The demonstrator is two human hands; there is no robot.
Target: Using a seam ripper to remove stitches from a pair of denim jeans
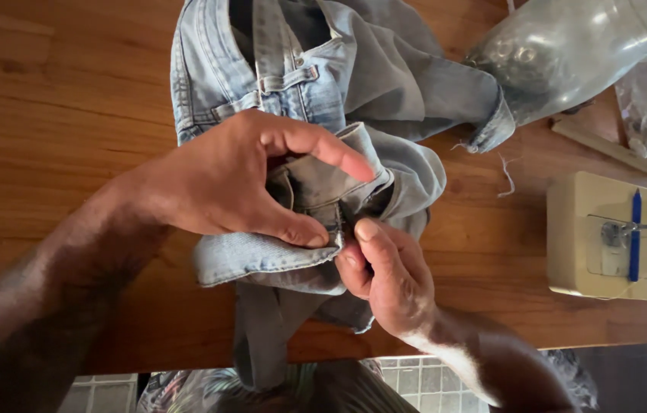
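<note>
A pair of light blue jeans (293,69) lies bunched on a wooden table (56,115), part of it hanging over the near edge. My left hand (239,180) clasps a folded part of the denim near the waistband, thumb pressing a fold and forefinger stretched over the grey inner fabric. My right hand (388,279) pinches the same fold from below, thumb up against a seam beside my left thumb. What lies between the right fingers is hidden.
A cream sewing machine (614,237) with a blue part stands at the right edge of the table. A clear plastic bag (583,46) and another small bag lie at the top right. Loose threads lie near the jeans. Tiled floor shows below the table edge.
</note>
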